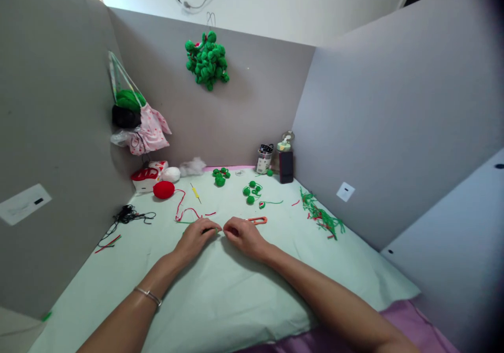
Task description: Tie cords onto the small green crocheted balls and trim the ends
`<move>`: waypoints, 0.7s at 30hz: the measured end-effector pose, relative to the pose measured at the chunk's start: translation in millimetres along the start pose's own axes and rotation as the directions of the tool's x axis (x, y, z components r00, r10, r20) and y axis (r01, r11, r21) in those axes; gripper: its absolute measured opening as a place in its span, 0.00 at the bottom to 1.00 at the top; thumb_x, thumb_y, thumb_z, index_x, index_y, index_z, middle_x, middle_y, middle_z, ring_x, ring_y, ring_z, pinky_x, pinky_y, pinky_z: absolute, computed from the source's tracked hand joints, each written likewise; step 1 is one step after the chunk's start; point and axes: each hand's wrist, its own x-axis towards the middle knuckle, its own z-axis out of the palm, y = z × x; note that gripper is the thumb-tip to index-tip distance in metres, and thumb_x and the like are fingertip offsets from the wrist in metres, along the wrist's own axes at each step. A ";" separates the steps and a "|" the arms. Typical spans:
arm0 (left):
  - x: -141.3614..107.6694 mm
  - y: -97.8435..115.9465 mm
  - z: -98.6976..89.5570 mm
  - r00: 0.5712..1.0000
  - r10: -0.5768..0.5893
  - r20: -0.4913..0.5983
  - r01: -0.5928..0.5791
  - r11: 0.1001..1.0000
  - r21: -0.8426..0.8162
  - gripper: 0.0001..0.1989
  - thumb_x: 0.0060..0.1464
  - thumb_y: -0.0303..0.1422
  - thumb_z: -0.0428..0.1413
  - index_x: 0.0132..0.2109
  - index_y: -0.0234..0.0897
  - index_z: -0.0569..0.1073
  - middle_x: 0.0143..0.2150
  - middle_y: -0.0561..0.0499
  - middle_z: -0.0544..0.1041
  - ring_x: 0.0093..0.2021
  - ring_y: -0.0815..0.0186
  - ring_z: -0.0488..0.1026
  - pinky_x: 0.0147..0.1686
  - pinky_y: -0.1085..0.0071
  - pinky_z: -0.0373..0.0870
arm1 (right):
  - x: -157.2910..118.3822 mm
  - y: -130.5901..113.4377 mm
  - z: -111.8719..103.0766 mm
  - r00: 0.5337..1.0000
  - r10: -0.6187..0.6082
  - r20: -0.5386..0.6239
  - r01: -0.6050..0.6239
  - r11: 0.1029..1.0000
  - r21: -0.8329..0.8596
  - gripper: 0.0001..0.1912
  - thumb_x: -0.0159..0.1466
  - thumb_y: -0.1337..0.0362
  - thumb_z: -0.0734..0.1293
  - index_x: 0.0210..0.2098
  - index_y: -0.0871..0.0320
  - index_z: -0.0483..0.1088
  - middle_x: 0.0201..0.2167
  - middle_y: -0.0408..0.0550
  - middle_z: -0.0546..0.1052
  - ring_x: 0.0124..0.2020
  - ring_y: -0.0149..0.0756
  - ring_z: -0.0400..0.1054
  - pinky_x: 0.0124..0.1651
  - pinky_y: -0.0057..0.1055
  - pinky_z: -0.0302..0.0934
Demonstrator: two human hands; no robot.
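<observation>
Both hands are close together over the pale green cloth (205,290), their fingertips nearly meeting. My left hand (197,237) is closed in a pinch, and a tiny greenish bit shows at its fingertips, too small to name. My right hand (244,236) is pinched too, with whatever it holds hidden. Just behind the right hand lies an orange tool (259,220). Red yarn (181,206) runs from a red ball (164,189) to a spot behind the left hand. A yellow-handled hook (195,192) lies farther back.
Green balls (250,200) sit behind the hands, green and red yarn scraps (323,216) at right, black yarn (129,215) at left. A jar (263,161) and a dark phone-like object (286,167) stand by the back panel. A green bundle (208,62) hangs above.
</observation>
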 end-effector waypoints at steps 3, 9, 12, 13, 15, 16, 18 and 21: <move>1.1 1.0 -1.8 0.993 -0.112 0.031 0.115 0.988 -0.103 0.14 0.58 0.39 0.52 0.42 0.39 0.80 0.35 0.49 0.82 0.43 0.57 0.76 0.49 0.62 0.69 | 1.7 7.2 -4.1 0.998 0.052 -0.039 -0.050 0.998 0.044 0.06 0.63 0.72 0.64 0.36 0.60 0.74 0.31 0.44 0.76 0.30 0.28 0.65 0.34 0.23 0.55; 3.8 14.4 -8.0 0.972 -0.210 -0.105 0.192 0.968 -0.162 0.21 0.58 0.48 0.50 0.45 0.37 0.77 0.37 0.46 0.83 0.41 0.54 0.78 0.50 0.57 0.70 | -0.6 31.0 -15.7 0.982 0.168 -0.085 -0.163 0.985 0.056 0.07 0.62 0.73 0.64 0.34 0.60 0.75 0.30 0.47 0.77 0.31 0.32 0.67 0.35 0.26 0.55; 11.9 34.7 -13.7 0.970 -0.195 -0.146 0.174 0.974 -0.142 0.23 0.59 0.49 0.48 0.46 0.37 0.76 0.40 0.44 0.83 0.43 0.53 0.77 0.51 0.56 0.69 | -4.0 33.2 -17.9 0.985 0.157 -0.077 -0.152 0.986 0.070 0.09 0.64 0.72 0.63 0.39 0.59 0.75 0.36 0.49 0.78 0.36 0.34 0.69 0.39 0.27 0.57; 16.1 43.9 -15.0 0.980 -0.162 -0.118 0.148 0.982 -0.116 0.22 0.60 0.49 0.48 0.46 0.39 0.76 0.41 0.45 0.83 0.46 0.54 0.76 0.53 0.57 0.68 | -5.4 32.0 -17.5 0.988 0.140 -0.071 -0.135 0.988 0.075 0.10 0.64 0.72 0.63 0.42 0.59 0.75 0.38 0.49 0.78 0.38 0.34 0.70 0.40 0.27 0.58; 27.3 64.2 -15.3 0.995 -0.097 -0.036 0.095 0.994 -0.057 0.19 0.60 0.48 0.48 0.45 0.42 0.77 0.43 0.49 0.83 0.48 0.56 0.76 0.53 0.61 0.68 | -8.1 28.1 -15.2 0.996 0.076 -0.043 -0.074 0.996 0.058 0.12 0.65 0.72 0.62 0.44 0.57 0.74 0.41 0.50 0.78 0.41 0.35 0.70 0.42 0.28 0.58; 34.5 74.4 -13.9 0.998 -0.062 0.023 0.062 0.998 -0.024 0.18 0.60 0.46 0.49 0.42 0.42 0.78 0.43 0.50 0.83 0.48 0.57 0.76 0.52 0.64 0.68 | -9.3 26.1 -13.6 0.999 0.037 -0.019 -0.036 0.999 0.038 0.11 0.65 0.72 0.62 0.43 0.58 0.75 0.41 0.50 0.78 0.41 0.36 0.70 0.41 0.28 0.58; 52.2 93.5 -6.4 0.991 -0.012 0.136 0.008 1.000 0.029 0.16 0.59 0.44 0.50 0.38 0.41 0.79 0.40 0.52 0.83 0.45 0.58 0.77 0.50 0.66 0.69 | -11.3 22.9 -10.1 0.999 -0.026 0.036 0.025 1.000 0.004 0.10 0.64 0.72 0.63 0.40 0.58 0.75 0.40 0.50 0.77 0.39 0.37 0.70 0.39 0.29 0.58; 86.5 118.0 19.2 0.969 0.057 0.242 -0.074 0.995 0.061 0.15 0.58 0.40 0.52 0.36 0.40 0.81 0.37 0.51 0.84 0.42 0.59 0.78 0.48 0.67 0.69 | -11.9 21.5 -5.5 0.997 -0.032 0.074 0.031 0.999 0.020 0.08 0.62 0.72 0.64 0.35 0.60 0.75 0.35 0.50 0.77 0.35 0.37 0.71 0.36 0.29 0.59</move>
